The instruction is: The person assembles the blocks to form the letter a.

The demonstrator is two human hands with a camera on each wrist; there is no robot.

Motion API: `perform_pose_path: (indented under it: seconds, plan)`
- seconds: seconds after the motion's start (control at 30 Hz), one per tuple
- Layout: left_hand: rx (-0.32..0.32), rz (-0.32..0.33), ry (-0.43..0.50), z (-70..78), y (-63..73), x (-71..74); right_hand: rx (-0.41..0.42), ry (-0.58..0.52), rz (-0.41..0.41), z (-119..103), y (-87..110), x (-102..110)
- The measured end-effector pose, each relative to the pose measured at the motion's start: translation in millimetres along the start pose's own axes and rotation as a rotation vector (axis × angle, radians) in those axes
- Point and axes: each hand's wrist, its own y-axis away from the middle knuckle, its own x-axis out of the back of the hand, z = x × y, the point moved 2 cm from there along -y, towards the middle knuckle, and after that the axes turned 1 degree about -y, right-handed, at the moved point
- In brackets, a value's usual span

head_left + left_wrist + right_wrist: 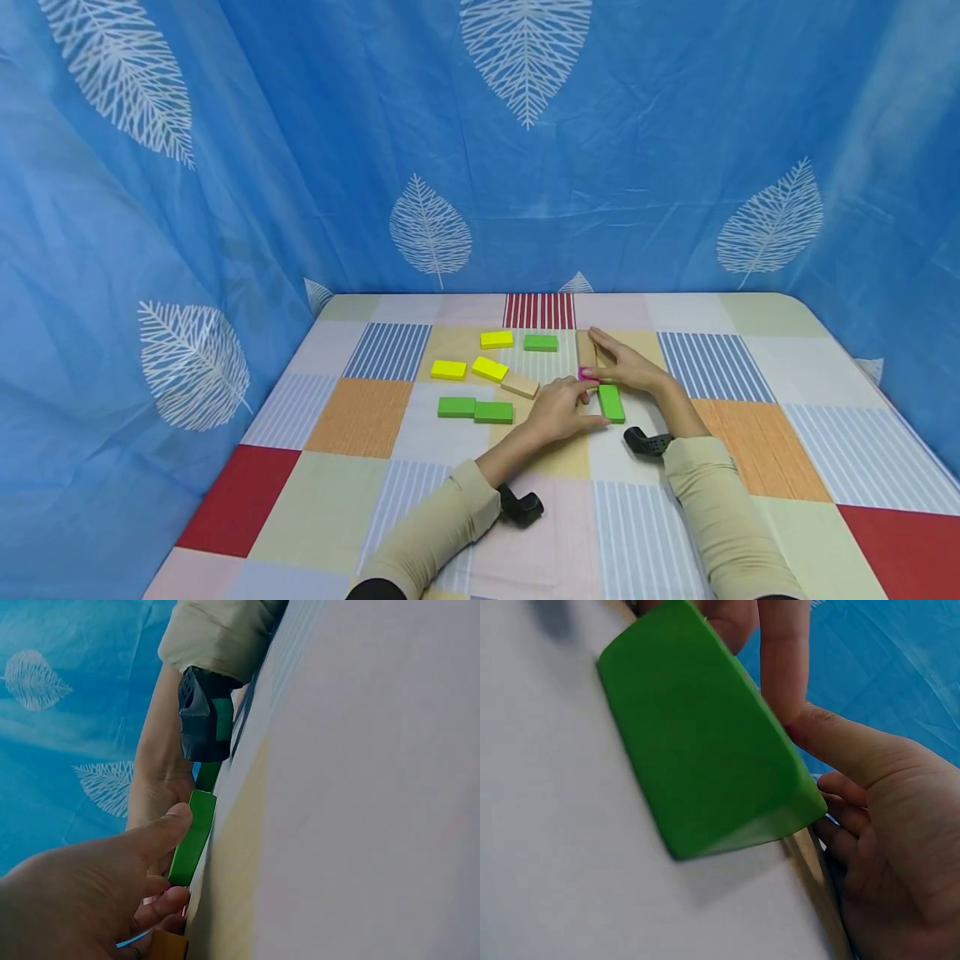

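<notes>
My left hand reaches in from the left, thumb stretched toward the near end of a green block. Its index finger lies at a magenta block. In the left wrist view the thumb overlaps the green block; whether it presses on it I cannot tell. The right hand lies over the magenta block and a plain wooden block, thumb at the magenta one, index finger by the wooden one's far end. In the right wrist view the thumb meets a left fingertip beside the green block.
Left of the hands lie yellow blocks, green blocks and a wooden block. Another green block lies farther back. A patchwork cloth covers the table; a blue leaf-patterned curtain stands behind.
</notes>
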Motion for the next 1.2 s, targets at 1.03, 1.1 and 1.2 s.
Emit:
perform_pose_path:
  seconds: [1.03, 1.1, 1.2]
  plan:
    - [0.007, -0.124, 0.233, -20.4, 13.2, 15.2, -0.031, -0.031, 0.013, 0.9, 0.6, 0.9]
    - [0.009, -0.126, 0.223, -20.5, 13.4, 15.4, -0.032, -0.031, 0.012, 1.0, 1.1, 0.0]
    - [0.009, -0.124, 0.216, -20.9, 12.8, 14.5, -0.03, -0.021, 0.019, 1.6, 0.9, -1.0]
